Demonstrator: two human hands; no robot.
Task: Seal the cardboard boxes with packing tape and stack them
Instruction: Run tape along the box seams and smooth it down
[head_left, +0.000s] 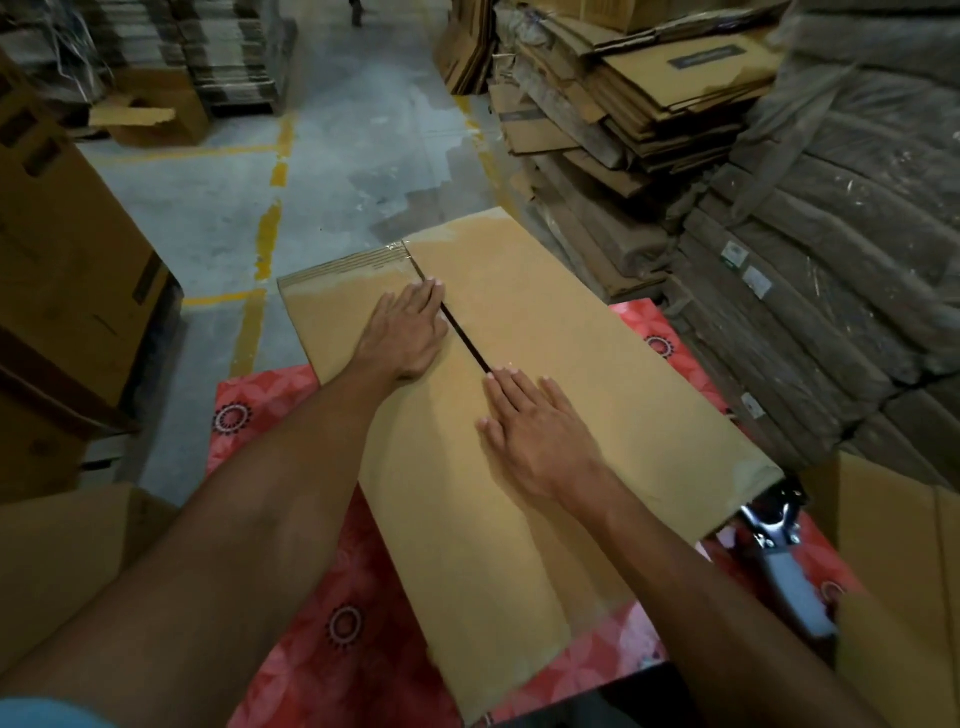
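So both flat, open hands, left hand (405, 332) & right hand (530, 426), press the long brown cardboard box (597, 338) flaps shut, ready for tape.

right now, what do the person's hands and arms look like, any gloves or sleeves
No gloves: the left hand and right hand are bare, with no rings, watch or bands in view. Both forearms are uncovered, no sleeves. A patch of light blue fabric at the bottom left corner is likely clothing.

both arms extended forward; left hand (408, 332) flat, fingers straight; right hand (535, 431) flat, nearer body.
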